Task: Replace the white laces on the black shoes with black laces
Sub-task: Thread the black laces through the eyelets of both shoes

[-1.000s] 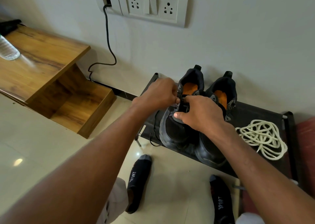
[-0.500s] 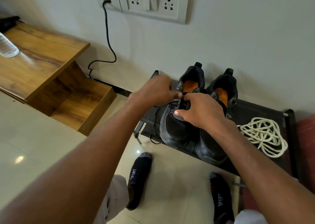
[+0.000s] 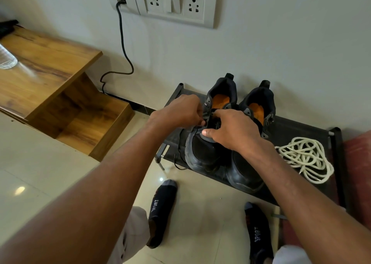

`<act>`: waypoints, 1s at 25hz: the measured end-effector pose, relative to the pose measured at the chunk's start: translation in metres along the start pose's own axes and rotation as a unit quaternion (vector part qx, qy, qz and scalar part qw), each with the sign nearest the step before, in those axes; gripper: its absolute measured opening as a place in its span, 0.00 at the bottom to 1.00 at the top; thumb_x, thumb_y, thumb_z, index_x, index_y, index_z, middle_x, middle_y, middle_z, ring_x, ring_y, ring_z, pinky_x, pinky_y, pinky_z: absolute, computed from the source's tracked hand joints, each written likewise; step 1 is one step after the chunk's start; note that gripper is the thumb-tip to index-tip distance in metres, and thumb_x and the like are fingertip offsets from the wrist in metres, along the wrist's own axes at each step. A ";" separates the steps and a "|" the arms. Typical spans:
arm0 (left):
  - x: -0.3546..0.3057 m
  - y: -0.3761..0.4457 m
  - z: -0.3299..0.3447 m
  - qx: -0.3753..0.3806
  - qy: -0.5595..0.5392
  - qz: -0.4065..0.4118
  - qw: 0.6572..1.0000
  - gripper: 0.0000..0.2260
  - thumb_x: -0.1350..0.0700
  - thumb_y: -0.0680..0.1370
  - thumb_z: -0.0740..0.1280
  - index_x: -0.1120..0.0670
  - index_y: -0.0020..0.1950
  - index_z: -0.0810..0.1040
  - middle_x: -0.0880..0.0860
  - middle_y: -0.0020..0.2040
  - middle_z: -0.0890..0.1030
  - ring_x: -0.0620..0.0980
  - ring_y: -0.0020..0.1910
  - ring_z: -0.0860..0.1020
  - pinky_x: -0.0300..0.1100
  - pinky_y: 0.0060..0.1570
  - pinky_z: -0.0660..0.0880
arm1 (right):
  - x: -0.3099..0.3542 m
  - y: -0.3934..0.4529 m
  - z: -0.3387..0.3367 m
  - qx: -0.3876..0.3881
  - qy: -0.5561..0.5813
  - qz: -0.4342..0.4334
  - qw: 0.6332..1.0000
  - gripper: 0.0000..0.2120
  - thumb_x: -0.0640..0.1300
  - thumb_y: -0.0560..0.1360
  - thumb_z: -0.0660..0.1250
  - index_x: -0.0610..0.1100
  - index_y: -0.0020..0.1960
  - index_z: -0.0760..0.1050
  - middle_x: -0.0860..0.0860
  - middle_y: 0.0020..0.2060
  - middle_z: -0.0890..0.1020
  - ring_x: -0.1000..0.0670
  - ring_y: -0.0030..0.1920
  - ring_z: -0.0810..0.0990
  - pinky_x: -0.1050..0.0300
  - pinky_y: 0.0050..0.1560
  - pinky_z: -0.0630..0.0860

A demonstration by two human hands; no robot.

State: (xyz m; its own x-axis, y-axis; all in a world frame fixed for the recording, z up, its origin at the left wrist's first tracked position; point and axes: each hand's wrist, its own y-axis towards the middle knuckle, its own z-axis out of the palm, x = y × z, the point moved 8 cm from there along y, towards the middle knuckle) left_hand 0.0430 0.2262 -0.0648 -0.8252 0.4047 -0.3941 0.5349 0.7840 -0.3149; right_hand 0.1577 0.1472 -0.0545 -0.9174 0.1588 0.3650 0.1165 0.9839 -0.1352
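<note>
1. A pale wall (image 3: 261,53) rises behind a low black rack (image 3: 297,131); a socket plate (image 3: 174,2) is mounted high on the wall, and a black cable (image 3: 123,48) hangs from its left end down to the floor.
2. The floor (image 3: 40,173) is glossy cream tile. At the left stands a wooden shelf unit (image 3: 50,67), with a clear bottle (image 3: 6,59) at the frame's left edge on its top.
3. Two black shoes sit side by side on the rack, heels toward the wall, toes toward the person, orange insoles showing. The left shoe (image 3: 200,153) touches the right shoe (image 3: 245,171) along its side.
4. The left hand (image 3: 180,111) is at the left shoe's eyelets, fingers curled, pinching a black lace (image 3: 178,163); a loop of that lace hangs over the rack's front edge beside the toe.
5. The right hand (image 3: 230,131) rests over the same shoe's tongue, thumb pressed against the upper, fingers bent down into the lacing area; what the fingertips hold is hidden.
6. The white laces (image 3: 305,159) lie in a loose tangle on the rack, right of the shoes and apart from them.
7. Below the rack, two feet in dark socks (image 3: 162,209) printed "SPORT" stand on the tile.
</note>
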 end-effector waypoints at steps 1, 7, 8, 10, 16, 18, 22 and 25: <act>-0.002 -0.001 -0.004 -0.008 -0.017 0.005 1.000 0.09 0.51 0.79 0.75 0.56 0.45 0.84 0.50 0.40 0.83 0.50 0.42 0.81 0.44 0.42 0.76 | 0.000 0.000 -0.001 -0.001 0.000 0.001 1.000 0.19 0.64 0.75 0.73 0.54 0.59 0.80 0.54 0.50 0.83 0.47 0.53 0.81 0.51 0.47 0.76; 0.009 -0.010 -0.062 -0.120 -0.396 0.013 0.910 0.10 0.54 0.84 0.68 0.60 0.50 0.80 0.53 0.42 0.79 0.46 0.32 0.72 0.41 0.37 0.74 | 0.003 -0.003 -0.004 0.007 -0.012 -0.014 1.000 0.22 0.63 0.77 0.72 0.51 0.63 0.79 0.52 0.54 0.83 0.46 0.56 0.81 0.52 0.49 0.75; 0.013 -0.012 -0.067 -0.127 -0.440 0.017 0.889 0.09 0.54 0.84 0.67 0.58 0.48 0.80 0.53 0.45 0.82 0.46 0.32 0.73 0.40 0.37 0.75 | 0.004 -0.003 -0.004 0.006 -0.016 -0.016 1.000 0.23 0.63 0.77 0.72 0.51 0.64 0.78 0.52 0.54 0.83 0.47 0.56 0.81 0.51 0.50 0.75; 0.021 -0.014 -0.073 -0.148 -0.477 0.017 0.866 0.09 0.53 0.85 0.67 0.55 0.47 0.80 0.52 0.47 0.83 0.45 0.32 0.73 0.40 0.37 0.75 | 0.006 -0.003 -0.005 0.007 -0.023 -0.017 1.000 0.23 0.64 0.76 0.72 0.51 0.64 0.78 0.51 0.54 0.83 0.47 0.56 0.81 0.50 0.52 0.78; 0.018 -0.018 -0.079 -0.184 -0.533 0.026 0.826 0.11 0.51 0.83 0.69 0.56 0.44 0.82 0.59 0.56 0.85 0.47 0.34 0.74 0.49 0.46 0.73 | 0.006 -0.002 -0.003 -0.008 -0.028 -0.002 1.000 0.27 0.64 0.74 0.75 0.48 0.64 0.73 0.49 0.54 0.82 0.45 0.55 0.82 0.46 0.53 0.81; 0.015 -0.020 -0.080 -0.186 -0.536 0.029 0.823 0.12 0.51 0.84 0.67 0.54 0.43 0.80 0.57 0.57 0.86 0.47 0.34 0.74 0.48 0.46 0.73 | 0.007 -0.003 -0.007 -0.039 -0.028 -0.003 0.999 0.29 0.61 0.72 0.78 0.47 0.62 0.69 0.49 0.52 0.82 0.44 0.52 0.83 0.47 0.50 0.81; 0.020 -0.018 -0.076 -0.194 -0.513 -0.002 0.836 0.11 0.50 0.85 0.66 0.56 0.47 0.78 0.54 0.47 0.85 0.46 0.32 0.73 0.45 0.41 0.73 | 0.035 -0.007 -0.005 -0.061 -0.008 -0.114 0.992 0.21 0.50 0.76 0.77 0.50 0.62 0.71 0.54 0.48 0.79 0.48 0.50 0.83 0.54 0.48 0.77; 0.034 -0.019 -0.077 -0.248 -0.442 -0.057 0.860 0.13 0.50 0.84 0.66 0.59 0.50 0.78 0.54 0.42 0.84 0.47 0.31 0.73 0.42 0.36 0.74 | 0.041 -0.009 0.013 -0.015 -0.027 -0.114 0.993 0.19 0.53 0.80 0.71 0.52 0.69 0.74 0.51 0.57 0.81 0.46 0.57 0.81 0.49 0.54 0.79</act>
State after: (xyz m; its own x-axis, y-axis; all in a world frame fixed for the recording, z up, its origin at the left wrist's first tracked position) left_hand -0.0089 0.2615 -0.0055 -0.2894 -0.0322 -0.9567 0.1347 0.9881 -0.0741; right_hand 0.1135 0.1438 -0.0505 -0.9402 -0.0725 0.3329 -0.0864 0.9959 -0.0271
